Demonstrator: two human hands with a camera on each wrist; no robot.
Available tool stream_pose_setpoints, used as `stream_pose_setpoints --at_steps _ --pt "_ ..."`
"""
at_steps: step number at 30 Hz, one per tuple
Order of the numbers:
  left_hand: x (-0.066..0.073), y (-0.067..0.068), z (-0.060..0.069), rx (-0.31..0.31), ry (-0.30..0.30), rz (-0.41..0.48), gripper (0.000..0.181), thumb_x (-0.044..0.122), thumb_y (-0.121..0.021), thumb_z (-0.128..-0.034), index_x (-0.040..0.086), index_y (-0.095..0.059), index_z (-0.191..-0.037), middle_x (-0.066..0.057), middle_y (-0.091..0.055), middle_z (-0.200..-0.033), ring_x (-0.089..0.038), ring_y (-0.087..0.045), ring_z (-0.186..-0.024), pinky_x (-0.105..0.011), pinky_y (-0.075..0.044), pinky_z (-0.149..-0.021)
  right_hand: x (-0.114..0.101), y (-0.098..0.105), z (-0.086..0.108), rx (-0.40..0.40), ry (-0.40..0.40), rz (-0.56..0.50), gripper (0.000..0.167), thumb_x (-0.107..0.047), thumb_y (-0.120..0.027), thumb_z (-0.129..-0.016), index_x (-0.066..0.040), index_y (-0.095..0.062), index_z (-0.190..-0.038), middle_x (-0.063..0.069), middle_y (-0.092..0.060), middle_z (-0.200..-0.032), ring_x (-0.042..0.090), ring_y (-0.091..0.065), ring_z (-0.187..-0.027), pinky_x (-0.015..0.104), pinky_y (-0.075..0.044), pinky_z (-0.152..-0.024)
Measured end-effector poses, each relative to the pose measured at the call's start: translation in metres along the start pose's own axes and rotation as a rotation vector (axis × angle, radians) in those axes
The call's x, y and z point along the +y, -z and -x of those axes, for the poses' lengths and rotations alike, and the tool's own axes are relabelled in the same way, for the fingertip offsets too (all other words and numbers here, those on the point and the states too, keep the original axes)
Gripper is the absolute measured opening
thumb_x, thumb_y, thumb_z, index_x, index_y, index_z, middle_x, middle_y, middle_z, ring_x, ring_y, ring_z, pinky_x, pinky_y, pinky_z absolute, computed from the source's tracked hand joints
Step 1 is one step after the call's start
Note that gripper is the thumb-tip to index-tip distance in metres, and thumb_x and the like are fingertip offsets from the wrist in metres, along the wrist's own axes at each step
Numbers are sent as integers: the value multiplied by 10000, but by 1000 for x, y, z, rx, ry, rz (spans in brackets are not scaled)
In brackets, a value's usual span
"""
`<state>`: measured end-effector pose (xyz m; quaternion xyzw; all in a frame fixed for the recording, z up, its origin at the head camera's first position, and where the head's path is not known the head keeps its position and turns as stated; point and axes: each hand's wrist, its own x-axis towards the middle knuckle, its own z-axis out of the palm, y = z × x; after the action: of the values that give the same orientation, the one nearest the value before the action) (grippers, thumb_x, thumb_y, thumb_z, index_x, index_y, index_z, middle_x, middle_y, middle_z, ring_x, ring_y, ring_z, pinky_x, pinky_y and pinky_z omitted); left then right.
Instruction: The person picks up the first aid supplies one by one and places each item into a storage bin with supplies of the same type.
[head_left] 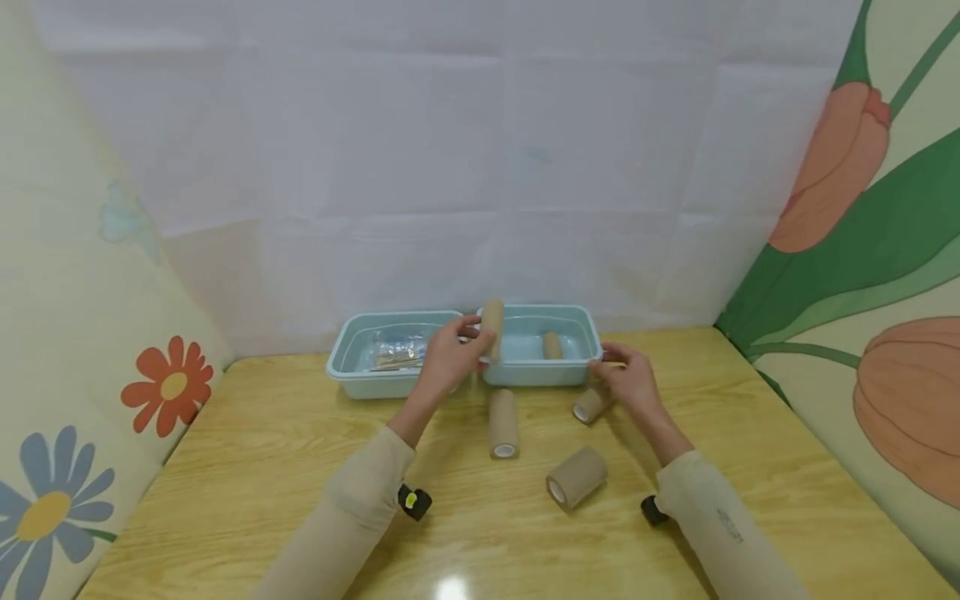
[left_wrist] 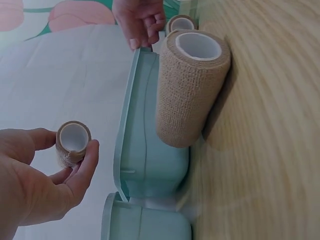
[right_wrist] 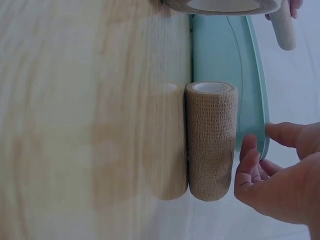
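Observation:
The left hand (head_left: 453, 354) pinches a tan bandage roll (head_left: 492, 327) above the left end of the right-hand blue tray (head_left: 536, 375). In the left wrist view that roll (left_wrist: 73, 142) sits between thumb and fingers of the left hand (left_wrist: 50, 185). At the tray's right front corner is the right hand (head_left: 632, 379), its thumb and fingers on the rim, as the right wrist view also shows for the hand (right_wrist: 285, 175) and tray (right_wrist: 220, 55). A small roll (head_left: 552, 345) lies inside this tray. Beside the right hand, another roll (head_left: 592, 403) lies on the table.
Another blue tray (head_left: 375, 385), with clear plastic packaging (head_left: 401, 346) and thin sticks, stands at the left. Nearer the person, two larger tan rolls (head_left: 503, 423) (head_left: 577, 478) lie on the wooden table (head_left: 247, 483). White sheeting (head_left: 375, 167) hangs behind the trays.

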<state>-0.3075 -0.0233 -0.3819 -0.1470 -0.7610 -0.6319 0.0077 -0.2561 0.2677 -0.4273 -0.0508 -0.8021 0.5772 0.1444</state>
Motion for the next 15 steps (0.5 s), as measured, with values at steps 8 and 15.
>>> stream_pose_setpoints --at_steps 8,15 --pt "1 -1 -5 17 -10 5 511 221 -698 -987 -15 -541 -1412 -210 -610 -1195 -338 -701 -901 -380 -607 -698 -3 -2 4 -4 3 -4 462 -57 -708 -946 117 -564 -1348 279 -634 -1206 128 -623 -832 182 -491 -711" --pt "-3 -1 -7 27 -21 11 518 223 -701 -988 -28 -538 -1410 -217 -608 -1186 -347 -697 -905 -409 -606 -712 0 -1 1 -5 12 -12 464 -67 -713 -946 117 -567 -1346 275 -641 -1197 121 -611 -827 181 -484 -711"
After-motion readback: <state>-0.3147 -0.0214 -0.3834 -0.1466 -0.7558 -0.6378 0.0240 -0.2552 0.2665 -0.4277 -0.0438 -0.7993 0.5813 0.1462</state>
